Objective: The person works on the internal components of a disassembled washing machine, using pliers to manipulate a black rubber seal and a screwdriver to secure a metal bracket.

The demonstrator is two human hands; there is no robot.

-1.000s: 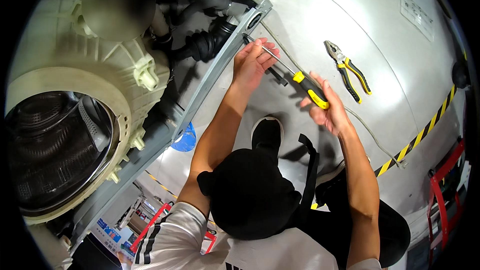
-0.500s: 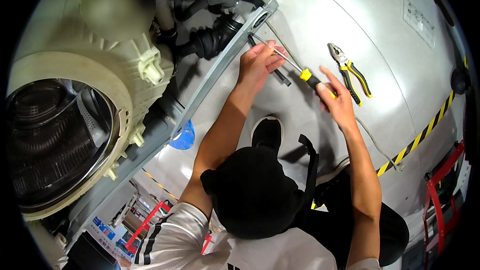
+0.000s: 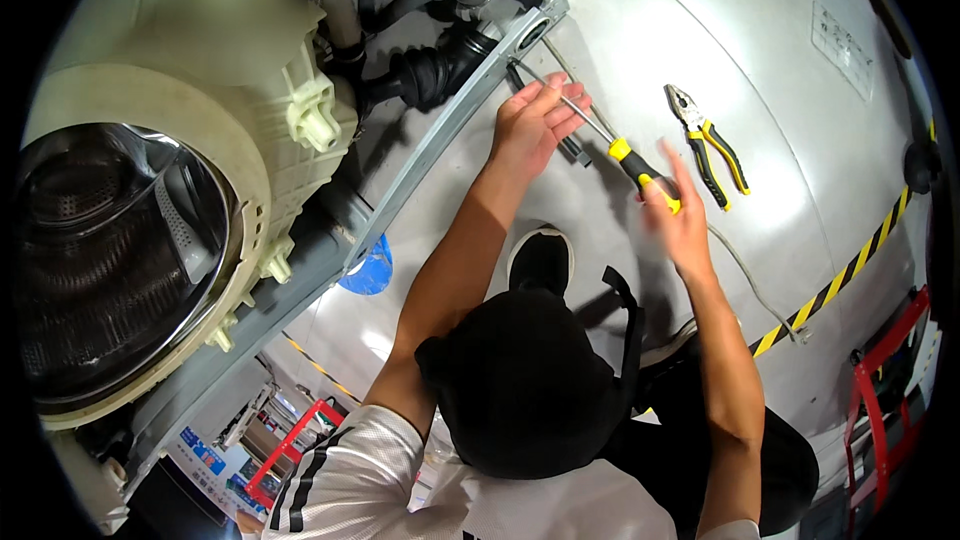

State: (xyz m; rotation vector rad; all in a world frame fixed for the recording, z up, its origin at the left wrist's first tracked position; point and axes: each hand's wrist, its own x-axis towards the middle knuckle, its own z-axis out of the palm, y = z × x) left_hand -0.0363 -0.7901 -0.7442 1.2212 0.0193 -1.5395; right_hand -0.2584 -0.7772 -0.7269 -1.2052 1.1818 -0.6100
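A screwdriver [image 3: 632,162] with a black and yellow handle slants up to the left. Its tip end meets the grey metal frame edge [image 3: 460,105] of an opened front-loading washing machine. My left hand [image 3: 530,130] pinches the metal shaft between thumb and forefinger, the other fingers loosely curled. At the handle's end is my right hand [image 3: 683,230], its forefinger raised and its thumb smeared by motion, with the handle loosely between them. Beneath my left hand a dark bar-shaped piece [image 3: 574,151] lies on the floor, partly hidden.
Yellow and black pliers [image 3: 705,145] lie on the floor to the right. A grey cable [image 3: 742,268] trails past my right arm. Inside the machine are a black ribbed hose [image 3: 425,78] and the drum [image 3: 100,260]. A blue round object [image 3: 368,270] sits under the frame; striped tape [image 3: 830,285] crosses the floor.
The view has shifted slightly, moving the machine and hands a little to the right. My right thumb and fingers have spread and turned about the screwdriver handle. My left hand still pinches the shaft.
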